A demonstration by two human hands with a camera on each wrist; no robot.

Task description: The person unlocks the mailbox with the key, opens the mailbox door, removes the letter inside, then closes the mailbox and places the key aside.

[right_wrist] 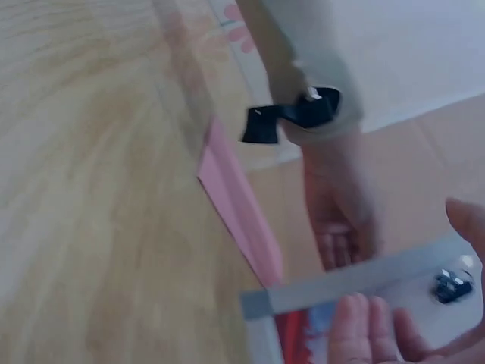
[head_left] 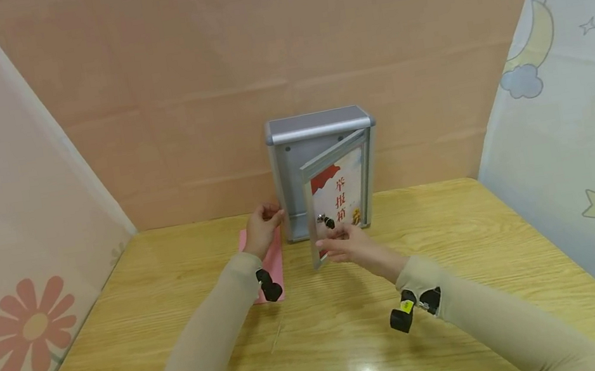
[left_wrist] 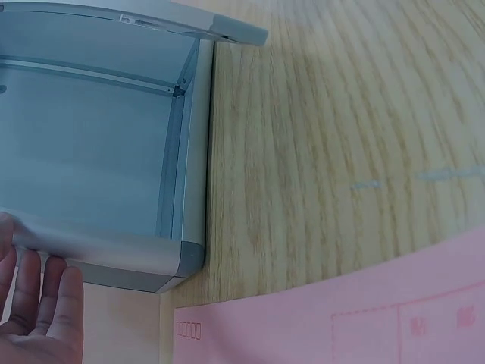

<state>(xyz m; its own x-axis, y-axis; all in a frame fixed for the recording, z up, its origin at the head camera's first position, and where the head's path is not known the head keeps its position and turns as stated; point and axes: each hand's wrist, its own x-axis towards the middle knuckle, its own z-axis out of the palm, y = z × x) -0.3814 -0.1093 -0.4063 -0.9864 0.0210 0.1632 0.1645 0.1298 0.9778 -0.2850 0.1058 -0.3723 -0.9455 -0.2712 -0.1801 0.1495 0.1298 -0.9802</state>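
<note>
Left fingers (left_wrist: 70, 294) at box (head_left: 316, 120), right (right_wrist: 352, 324) at door (head_left: 338, 195)

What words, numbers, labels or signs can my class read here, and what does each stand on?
"举报箱": red, on the front of the door of the box.
Pink characters on the envelope: too blurred to read surely.
Yellow tag on the right wrist camera: too small to read.
Pale label at the door's edge: too small to read.

A silver-framed box (head_left: 316, 120) stands upright on the wooden table (head_left: 124, 339), its poster-faced door (head_left: 352, 171) swung ajar.
</note>
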